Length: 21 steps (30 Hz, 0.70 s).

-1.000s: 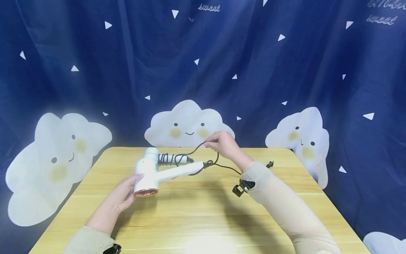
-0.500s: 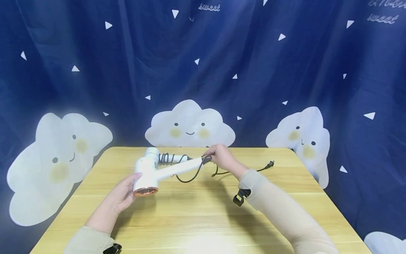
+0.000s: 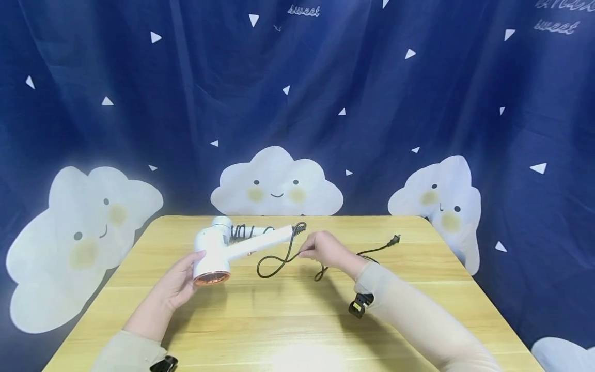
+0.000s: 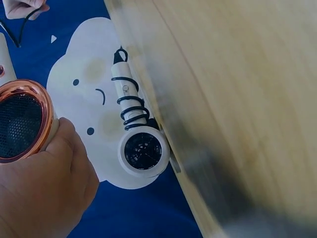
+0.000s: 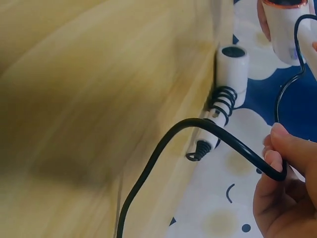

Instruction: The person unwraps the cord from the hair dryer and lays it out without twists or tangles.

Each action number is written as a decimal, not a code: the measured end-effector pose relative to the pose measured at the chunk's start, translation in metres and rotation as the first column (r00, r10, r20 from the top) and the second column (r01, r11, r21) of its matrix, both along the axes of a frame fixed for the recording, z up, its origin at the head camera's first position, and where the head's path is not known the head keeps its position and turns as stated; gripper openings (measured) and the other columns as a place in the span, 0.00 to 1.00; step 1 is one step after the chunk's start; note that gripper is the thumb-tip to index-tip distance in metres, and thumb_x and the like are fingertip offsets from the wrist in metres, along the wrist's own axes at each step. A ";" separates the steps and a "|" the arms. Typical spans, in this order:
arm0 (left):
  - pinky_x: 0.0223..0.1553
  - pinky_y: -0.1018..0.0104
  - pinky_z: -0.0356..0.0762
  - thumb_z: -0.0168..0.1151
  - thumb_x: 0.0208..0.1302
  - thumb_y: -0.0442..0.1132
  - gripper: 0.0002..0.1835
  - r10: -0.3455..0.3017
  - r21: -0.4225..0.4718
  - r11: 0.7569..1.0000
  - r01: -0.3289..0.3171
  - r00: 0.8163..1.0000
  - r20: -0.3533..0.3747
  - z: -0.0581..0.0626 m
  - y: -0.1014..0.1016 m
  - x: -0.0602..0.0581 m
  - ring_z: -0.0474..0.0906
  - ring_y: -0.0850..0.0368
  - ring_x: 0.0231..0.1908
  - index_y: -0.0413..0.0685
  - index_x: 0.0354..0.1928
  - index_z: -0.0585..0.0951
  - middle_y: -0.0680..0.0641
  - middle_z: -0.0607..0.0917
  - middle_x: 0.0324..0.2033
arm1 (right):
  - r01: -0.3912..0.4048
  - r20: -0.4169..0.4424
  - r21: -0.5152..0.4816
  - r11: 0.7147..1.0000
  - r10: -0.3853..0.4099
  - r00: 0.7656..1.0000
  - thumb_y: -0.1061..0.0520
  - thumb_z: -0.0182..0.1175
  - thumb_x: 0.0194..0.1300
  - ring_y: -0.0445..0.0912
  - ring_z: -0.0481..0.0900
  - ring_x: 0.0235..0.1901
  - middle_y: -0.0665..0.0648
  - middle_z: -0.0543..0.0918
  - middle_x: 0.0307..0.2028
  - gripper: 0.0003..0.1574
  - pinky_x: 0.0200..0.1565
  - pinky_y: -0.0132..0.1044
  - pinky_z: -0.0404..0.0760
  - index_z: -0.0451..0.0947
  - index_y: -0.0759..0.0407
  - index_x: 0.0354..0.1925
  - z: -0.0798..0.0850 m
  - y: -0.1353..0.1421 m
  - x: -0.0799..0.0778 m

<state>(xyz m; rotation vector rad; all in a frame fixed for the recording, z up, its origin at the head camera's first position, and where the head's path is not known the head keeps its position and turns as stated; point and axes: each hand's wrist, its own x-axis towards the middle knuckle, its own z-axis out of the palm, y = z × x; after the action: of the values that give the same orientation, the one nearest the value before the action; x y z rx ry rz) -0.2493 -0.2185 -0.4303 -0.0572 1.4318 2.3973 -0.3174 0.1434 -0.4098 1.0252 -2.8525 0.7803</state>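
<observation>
My left hand point(image 3: 181, 281) grips the barrel of a white hair dryer point(image 3: 213, 254) with a copper-coloured rim, which faces down toward me. Its handle points right, slightly upward, ending in a ribbed black strain relief. From there the black cord point(image 3: 266, 277) loops down to my right hand point(image 3: 325, 251), which pinches it between thumb and fingertips. In the right wrist view the cord point(image 5: 188, 121) bends through those fingers and arcs away over the table. Past the right hand, the cord ends in a two-pin plug point(image 3: 394, 241) at the table's right.
A second white hair dryer point(image 4: 143, 151) lies at the table's back edge, its own black cord wound around the handle; the held dryer partly hides it in the head view. The wooden table point(image 3: 288, 320) backs onto a blue curtain point(image 3: 297, 103) with cloud prints.
My right hand has come down from above the handle's end toward the table, pulling the cord into a loop below the handle. The left hand holds the dryer almost still.
</observation>
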 end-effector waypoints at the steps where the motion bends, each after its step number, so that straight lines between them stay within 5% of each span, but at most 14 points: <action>1: 0.51 0.64 0.74 0.44 0.70 0.41 0.24 -0.001 0.003 1.000 0.001 1.000 -0.003 0.000 0.000 0.000 0.78 0.55 0.44 0.38 0.61 0.51 0.48 0.79 0.42 | -0.015 -0.004 0.013 1.000 0.015 1.000 0.55 0.66 0.55 0.36 0.75 0.26 0.44 0.81 0.26 0.06 0.31 0.29 0.76 0.86 0.55 0.32 -0.001 0.001 0.002; 15: 0.50 0.66 0.74 0.44 0.70 0.41 0.19 0.023 0.017 1.000 -0.022 0.999 -0.033 -0.003 -0.007 -0.002 0.78 0.58 0.44 0.41 0.57 0.54 0.50 0.79 0.42 | -0.267 0.011 0.060 0.962 0.267 0.964 0.58 0.65 0.55 0.33 0.72 0.24 0.42 0.76 0.24 0.05 0.29 0.26 0.75 0.86 0.52 0.33 0.019 0.020 0.024; 21: 0.52 0.65 0.73 0.44 0.70 0.42 0.27 0.041 -0.026 0.999 -0.042 0.999 -0.023 -0.005 -0.009 -0.002 0.76 0.58 0.45 0.39 0.62 0.48 0.50 0.75 0.45 | -0.318 -0.015 0.060 0.946 0.319 0.947 0.56 0.65 0.55 0.33 0.69 0.23 0.41 0.75 0.23 0.05 0.28 0.26 0.73 0.85 0.51 0.33 0.031 0.030 0.029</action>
<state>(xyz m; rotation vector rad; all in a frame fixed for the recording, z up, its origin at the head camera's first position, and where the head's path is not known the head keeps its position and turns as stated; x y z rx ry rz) -0.2515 -0.2275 -0.4348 -0.0674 1.4870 2.4196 -0.2887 0.1732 -0.3792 1.5195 -2.7370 0.6965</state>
